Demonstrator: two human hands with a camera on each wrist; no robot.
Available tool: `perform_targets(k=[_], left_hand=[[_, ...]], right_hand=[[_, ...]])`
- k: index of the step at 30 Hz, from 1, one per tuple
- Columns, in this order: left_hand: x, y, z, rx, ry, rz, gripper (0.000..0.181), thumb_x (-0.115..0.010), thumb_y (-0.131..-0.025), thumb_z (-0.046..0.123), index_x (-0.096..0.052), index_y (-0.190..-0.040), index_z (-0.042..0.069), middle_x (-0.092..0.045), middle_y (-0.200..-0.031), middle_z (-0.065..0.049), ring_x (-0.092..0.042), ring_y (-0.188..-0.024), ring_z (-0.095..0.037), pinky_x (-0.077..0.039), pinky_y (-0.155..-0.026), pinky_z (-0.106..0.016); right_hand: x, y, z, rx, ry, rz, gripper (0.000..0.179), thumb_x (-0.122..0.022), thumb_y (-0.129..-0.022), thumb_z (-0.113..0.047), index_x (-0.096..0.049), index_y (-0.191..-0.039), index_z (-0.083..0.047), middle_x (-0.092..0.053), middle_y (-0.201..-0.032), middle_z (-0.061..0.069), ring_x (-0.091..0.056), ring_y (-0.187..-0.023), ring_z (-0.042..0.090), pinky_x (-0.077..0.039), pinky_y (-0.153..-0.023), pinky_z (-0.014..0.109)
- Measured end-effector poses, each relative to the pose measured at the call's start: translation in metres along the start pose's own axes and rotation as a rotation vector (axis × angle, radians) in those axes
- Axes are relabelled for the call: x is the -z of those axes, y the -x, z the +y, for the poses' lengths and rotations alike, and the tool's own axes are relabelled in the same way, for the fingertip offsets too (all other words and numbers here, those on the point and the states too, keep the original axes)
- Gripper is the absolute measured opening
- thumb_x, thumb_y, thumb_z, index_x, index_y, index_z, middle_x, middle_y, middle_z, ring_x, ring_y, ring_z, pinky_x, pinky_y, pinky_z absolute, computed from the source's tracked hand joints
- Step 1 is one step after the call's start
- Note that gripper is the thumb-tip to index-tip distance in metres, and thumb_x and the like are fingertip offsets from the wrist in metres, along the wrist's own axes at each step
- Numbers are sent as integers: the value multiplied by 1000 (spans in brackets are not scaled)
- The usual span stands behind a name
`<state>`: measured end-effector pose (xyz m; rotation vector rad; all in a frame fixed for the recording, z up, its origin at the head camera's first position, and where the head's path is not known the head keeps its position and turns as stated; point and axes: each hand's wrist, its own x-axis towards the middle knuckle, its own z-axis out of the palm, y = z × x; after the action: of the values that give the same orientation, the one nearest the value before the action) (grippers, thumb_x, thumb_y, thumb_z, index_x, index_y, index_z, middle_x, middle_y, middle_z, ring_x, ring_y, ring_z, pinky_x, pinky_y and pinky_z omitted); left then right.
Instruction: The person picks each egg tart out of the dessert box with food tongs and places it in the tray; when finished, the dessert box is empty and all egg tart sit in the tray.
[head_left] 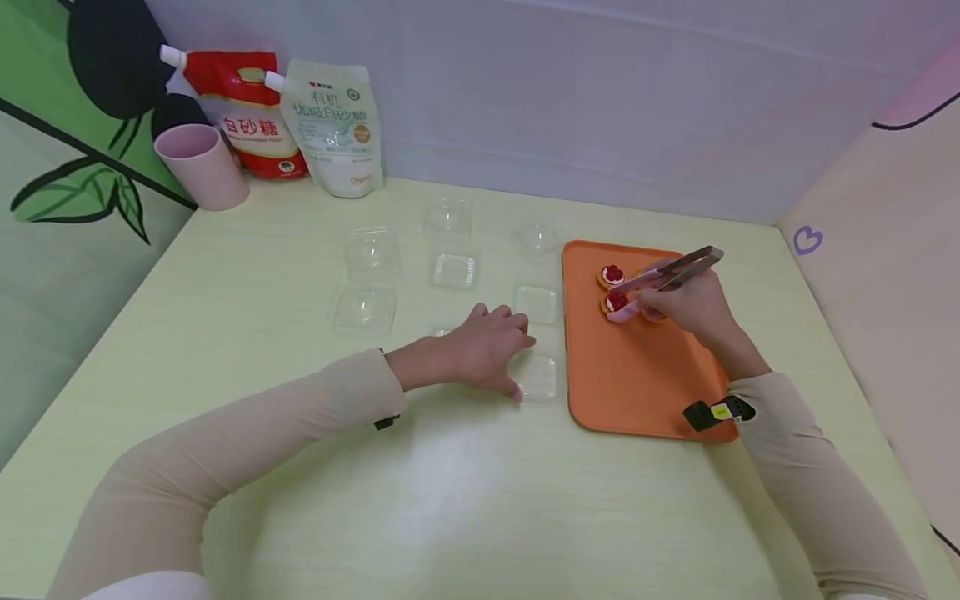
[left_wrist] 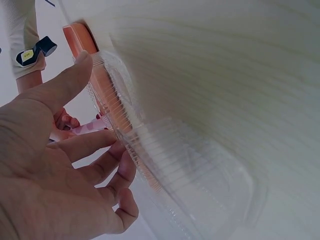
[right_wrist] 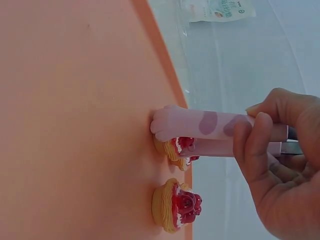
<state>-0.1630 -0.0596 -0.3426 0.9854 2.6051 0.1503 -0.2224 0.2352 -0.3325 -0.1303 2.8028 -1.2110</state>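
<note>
My right hand holds metal tongs with pink, paw-shaped tips over the orange tray. The tips stand on either side of a small berry-topped tart. In the right wrist view one paw tip partly hides that tart, and another tart sits apart from it. My left hand touches a clear plastic box left of the tray. Seen from the left wrist, its thumb and index finger lie spread along the box's ribbed edge, the other fingers loosely bent.
Other clear boxes stand left of the tray, among them one with a domed lid and a ribbed base. A pink cup, a red sugar pouch and a pale sugar pouch stand at the back left. A wall bounds the table behind.
</note>
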Motion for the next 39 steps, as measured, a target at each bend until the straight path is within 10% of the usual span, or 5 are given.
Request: perform_targets(k=[19,30,35,39], left_hand=[[2,-1,-1,8,8,-5,77,-85,-75,50,-62,-136,11,-56,-121,-3,-47,-106,-22,-32,-84,-36],[0,-1,-1,9,24,-14,78,-85,-75,49,-60,-138,10,-55,-120,-4,-47,-107,-23,-32,-85,-37],[0,-1,-1,8,22,-11,77,-84,-75,50,-61,-137,11,-55,-119,-3,-47,-106,-23,-32,-84,-37],[0,-1,-1,5,17,-8,76,-84,-75,50,-62,-136,11,-56,-119,-3,-47,-106,-23,-32,-84,-37]], right_hand=[[19,5,-8,50,-114,1,32,-72,-89,-13,-64,-114,6,-69,-74,-11,-65,-59,9,-56,-61,22],[22,12,-2,-64,-979,-74,24,-69,-91,-7,-60,-113,-7,-68,-89,6,-67,-65,15,-57,-63,22],[22,15,-1,-23,-1161,-110,17,-65,-94,-4,-61,-110,-7,-65,-91,8,-67,-69,18,-58,-67,23],[19,17,-2,160,-1228,-180,15,-59,-97,-4,-59,-112,-1,-62,-103,12,-72,-85,22,-59,-81,27]])
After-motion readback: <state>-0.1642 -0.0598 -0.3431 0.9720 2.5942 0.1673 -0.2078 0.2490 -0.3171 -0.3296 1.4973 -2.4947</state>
